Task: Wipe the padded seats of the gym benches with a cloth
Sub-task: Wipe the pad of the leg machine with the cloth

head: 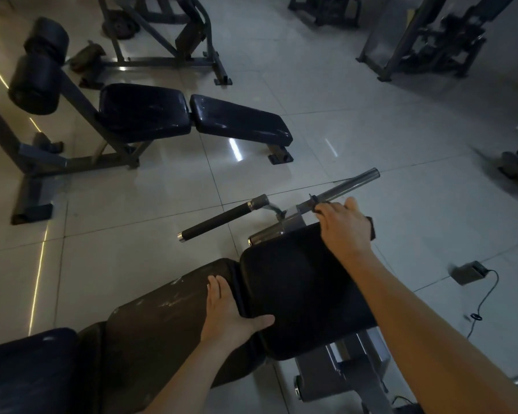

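Presently left hand (231,315), fingers straight, rests beside the black rounded vinyl seat pad (296,282); right hand (344,228) covers a dark cloth (370,229) at its far edge (grip indiscernible). Glossy pale floor tiles (162,204).

Near seat pad (299,291) matte black; worn pad (162,318) beside it dk brown-black w/ whitish scuff marks. Far bench pads (144,112) glossy navy-black w/ light glints; rollers (35,85) same dk navy. Floor (371,144) pale grey-white tiles, thin dk grout grid, yellowish light streaks at left. Bar (353,185) chrome silver; handle (219,219) black grip, silver end caps. Frame (356,363) grey. Box (468,271) grey, cable (488,294) black.
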Available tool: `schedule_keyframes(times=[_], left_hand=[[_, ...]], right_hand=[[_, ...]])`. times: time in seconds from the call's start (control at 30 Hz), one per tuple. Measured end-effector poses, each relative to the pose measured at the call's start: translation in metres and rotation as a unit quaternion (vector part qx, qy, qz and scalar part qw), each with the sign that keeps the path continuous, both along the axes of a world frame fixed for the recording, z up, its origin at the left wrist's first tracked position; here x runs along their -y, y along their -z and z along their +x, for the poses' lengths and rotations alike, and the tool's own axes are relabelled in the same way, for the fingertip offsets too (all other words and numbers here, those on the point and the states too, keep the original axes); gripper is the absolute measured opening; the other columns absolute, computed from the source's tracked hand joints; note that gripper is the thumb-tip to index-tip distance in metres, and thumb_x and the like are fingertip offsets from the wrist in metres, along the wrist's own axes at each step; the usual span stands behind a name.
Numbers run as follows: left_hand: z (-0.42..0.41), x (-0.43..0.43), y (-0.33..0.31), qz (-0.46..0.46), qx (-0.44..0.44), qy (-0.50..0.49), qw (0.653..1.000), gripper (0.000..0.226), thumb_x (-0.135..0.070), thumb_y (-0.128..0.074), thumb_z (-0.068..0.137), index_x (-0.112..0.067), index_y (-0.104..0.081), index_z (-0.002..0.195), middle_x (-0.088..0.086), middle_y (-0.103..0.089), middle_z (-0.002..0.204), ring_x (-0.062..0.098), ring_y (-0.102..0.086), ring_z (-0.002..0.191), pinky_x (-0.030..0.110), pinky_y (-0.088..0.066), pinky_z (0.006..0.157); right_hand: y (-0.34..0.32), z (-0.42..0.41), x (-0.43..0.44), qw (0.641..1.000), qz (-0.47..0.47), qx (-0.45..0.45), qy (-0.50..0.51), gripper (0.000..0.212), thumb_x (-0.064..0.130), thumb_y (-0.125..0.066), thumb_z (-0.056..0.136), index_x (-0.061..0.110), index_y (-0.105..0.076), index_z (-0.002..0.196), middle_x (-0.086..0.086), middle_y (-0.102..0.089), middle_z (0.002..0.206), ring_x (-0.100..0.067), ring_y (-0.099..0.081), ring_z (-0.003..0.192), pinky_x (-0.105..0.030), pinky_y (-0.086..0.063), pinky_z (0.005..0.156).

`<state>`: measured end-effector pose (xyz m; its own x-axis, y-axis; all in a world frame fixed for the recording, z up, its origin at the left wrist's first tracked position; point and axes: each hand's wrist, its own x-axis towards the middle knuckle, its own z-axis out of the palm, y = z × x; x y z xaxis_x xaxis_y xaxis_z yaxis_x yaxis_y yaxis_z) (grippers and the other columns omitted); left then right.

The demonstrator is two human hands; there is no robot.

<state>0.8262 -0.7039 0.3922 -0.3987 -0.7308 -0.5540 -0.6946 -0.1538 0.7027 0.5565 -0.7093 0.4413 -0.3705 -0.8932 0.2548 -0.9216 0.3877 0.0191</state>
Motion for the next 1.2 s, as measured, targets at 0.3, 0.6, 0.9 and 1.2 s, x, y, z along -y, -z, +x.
schedule_keyframes(times=[0.3,0.6,0.9,1.2], left_hand=[[-0.001,0.0,-0.003,-0.008,0.001,-0.017,1.0,0.139,-0.052,-0.083,0.067,-0.008,0.018,0.152,0.004,0.03,0.158,0.02,0.019,0.148,0.036,0.0,0.121],[-0.002,-0.003,-0.004,-0.014,0.01,-0.008,1.0,0.144,-0.055,-0.085,0.062,-0.005,0.015,0.153,0.008,0.025,0.161,0.022,0.018,0.149,0.039,0.0,0.123],[0.014,0.003,0.006,-0.025,0.005,0.067,0.997,0.138,-0.057,-0.085,0.061,-0.016,0.006,0.157,0.004,0.021,0.162,0.019,0.022,0.147,0.041,-0.002,0.121],[0.044,0.035,-0.012,0.001,-0.026,0.054,0.998,0.064,-0.014,-0.058,0.093,-0.033,-0.034,0.149,-0.005,-0.023,0.161,0.013,-0.032,0.142,0.028,-0.034,0.105]], right_hand=[[0.004,0.016,-0.006,0.994,-0.067,0.055,0.061,0.023,0.026,-0.054,0.1,0.016,-0.069,0.113,-0.004,-0.074,0.096,-0.027,-0.051,0.098,-0.038,-0.05,0.057],[0.03,0.125,-0.004,0.988,-0.05,0.095,-0.112,0.017,0.022,-0.065,0.092,0.015,-0.074,0.105,0.0,-0.075,0.097,-0.028,-0.059,0.1,-0.031,-0.051,0.056],[0.026,0.154,-0.025,0.93,0.122,0.036,-0.346,0.013,0.037,-0.058,0.094,0.037,-0.07,0.089,0.019,-0.069,0.09,-0.004,-0.052,0.075,-0.028,-0.02,0.071],[0.042,0.124,-0.088,0.878,0.101,0.097,-0.457,0.024,0.031,-0.048,0.103,0.025,-0.07,0.112,0.01,-0.07,0.107,-0.012,-0.039,0.083,-0.025,-0.04,0.065]])
